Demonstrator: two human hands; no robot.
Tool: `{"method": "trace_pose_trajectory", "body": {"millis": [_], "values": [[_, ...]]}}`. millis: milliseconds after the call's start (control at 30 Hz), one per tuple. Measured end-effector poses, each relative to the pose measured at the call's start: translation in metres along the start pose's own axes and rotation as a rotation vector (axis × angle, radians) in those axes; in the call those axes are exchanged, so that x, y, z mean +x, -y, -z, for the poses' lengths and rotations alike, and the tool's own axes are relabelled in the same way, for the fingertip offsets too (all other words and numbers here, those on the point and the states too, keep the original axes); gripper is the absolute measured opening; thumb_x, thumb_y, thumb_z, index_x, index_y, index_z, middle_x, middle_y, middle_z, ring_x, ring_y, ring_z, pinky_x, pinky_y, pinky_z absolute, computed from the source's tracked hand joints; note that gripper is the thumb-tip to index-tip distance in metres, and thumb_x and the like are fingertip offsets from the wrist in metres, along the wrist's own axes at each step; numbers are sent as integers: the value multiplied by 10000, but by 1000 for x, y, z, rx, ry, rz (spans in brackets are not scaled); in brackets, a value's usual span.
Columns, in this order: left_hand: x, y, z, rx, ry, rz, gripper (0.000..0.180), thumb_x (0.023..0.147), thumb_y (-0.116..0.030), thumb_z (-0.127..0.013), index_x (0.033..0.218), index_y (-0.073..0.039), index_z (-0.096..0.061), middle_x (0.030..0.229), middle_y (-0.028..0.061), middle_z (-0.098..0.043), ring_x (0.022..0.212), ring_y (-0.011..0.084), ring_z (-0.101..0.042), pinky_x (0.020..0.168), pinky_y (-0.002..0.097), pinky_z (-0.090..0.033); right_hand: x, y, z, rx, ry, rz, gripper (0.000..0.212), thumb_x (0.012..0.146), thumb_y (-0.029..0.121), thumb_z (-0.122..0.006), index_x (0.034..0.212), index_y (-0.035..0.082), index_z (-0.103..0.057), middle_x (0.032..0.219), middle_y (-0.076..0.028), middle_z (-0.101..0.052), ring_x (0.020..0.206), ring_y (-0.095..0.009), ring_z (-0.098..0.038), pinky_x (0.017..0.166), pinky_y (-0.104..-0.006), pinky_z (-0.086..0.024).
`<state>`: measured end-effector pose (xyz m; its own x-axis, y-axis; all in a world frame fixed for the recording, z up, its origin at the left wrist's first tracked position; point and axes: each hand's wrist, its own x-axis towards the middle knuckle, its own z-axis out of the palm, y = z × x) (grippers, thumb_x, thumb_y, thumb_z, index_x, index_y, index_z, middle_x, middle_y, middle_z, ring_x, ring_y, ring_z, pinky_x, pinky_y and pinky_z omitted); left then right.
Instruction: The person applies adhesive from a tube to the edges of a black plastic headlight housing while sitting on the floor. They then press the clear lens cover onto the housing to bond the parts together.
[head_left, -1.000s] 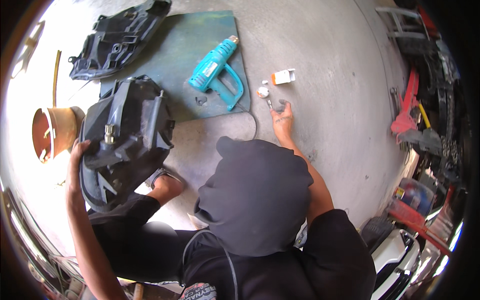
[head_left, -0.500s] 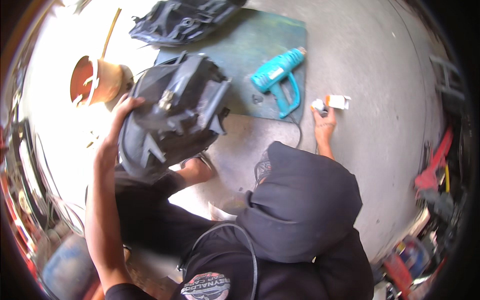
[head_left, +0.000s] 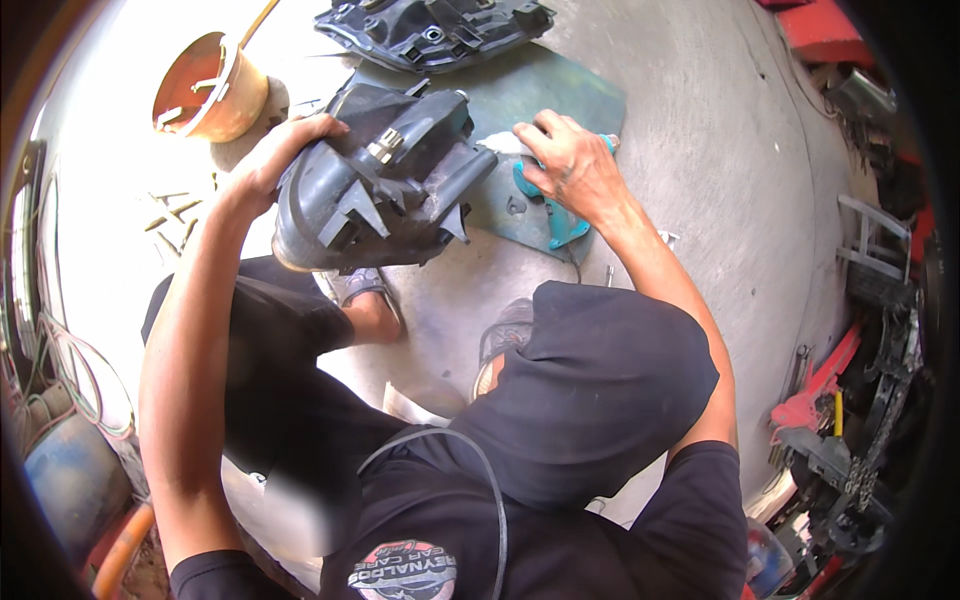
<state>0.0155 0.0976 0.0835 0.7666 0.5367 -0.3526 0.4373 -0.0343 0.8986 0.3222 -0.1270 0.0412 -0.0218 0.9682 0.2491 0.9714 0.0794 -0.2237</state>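
Right hand (head_left: 572,165) has neared housing (head_left: 400,190) in left hand (head_left: 283,153).

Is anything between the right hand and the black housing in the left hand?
Only the small white item held by the right hand shows between it and the black housing. The teal heat gun lies on the board behind, partly hidden.

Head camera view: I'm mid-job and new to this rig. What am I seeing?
No machine here: these are a person's bare hands, seen from above by a wide camera on that person's head, which bends straight edges. The left hand grips a black plastic housing. The right hand pinches a small white thing, too unclear to name. On the floor lies a blue-green board with a teal heat gun on it; a second black housing is at the board's far side.
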Motion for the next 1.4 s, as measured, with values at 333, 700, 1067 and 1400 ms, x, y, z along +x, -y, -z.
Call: {"method": "trace_pose_trajectory", "body": {"millis": [333,700,1067,1400], "values": [[2,24,17,95,116,-216,364,1094,-181,-459,1373,17,-585,1298,187,-649,1251,301,-601,1104,408,-444,30,7,-8,-164,96,134,280,830,52,-695,1108,67,-675,953,-120,-565,884,-314,-655,712,-432,-599],[-16,-9,-5,77,-16,-64,386,1016,-87,-577,1391,2,-561,1299,230,-640,1189,367,-643,1037,447,-507,39,17,-5,-214,78,194,77,865,71,-650,932,32,-641,955,-133,-576,896,-303,-683,692,-413,-641],[-5,17,13,171,107,-268,362,1042,-105,-532,1395,-29,-563,1292,208,-644,1199,355,-633,1046,437,-497,42,13,-14,-213,113,177,220,855,82,-682,1072,74,-654,971,-120,-557,909,-313,-650,718,-431,-606],[-1,-4,6,-41,36,145,353,1084,-200,-462,1331,3,-609,1294,170,-646,1237,292,-604,1092,396,-449,42,10,-15,-238,111,177,224,834,62,-686,1057,66,-658,980,-120,-566,907,-311,-655,722,-427,-611]]}}
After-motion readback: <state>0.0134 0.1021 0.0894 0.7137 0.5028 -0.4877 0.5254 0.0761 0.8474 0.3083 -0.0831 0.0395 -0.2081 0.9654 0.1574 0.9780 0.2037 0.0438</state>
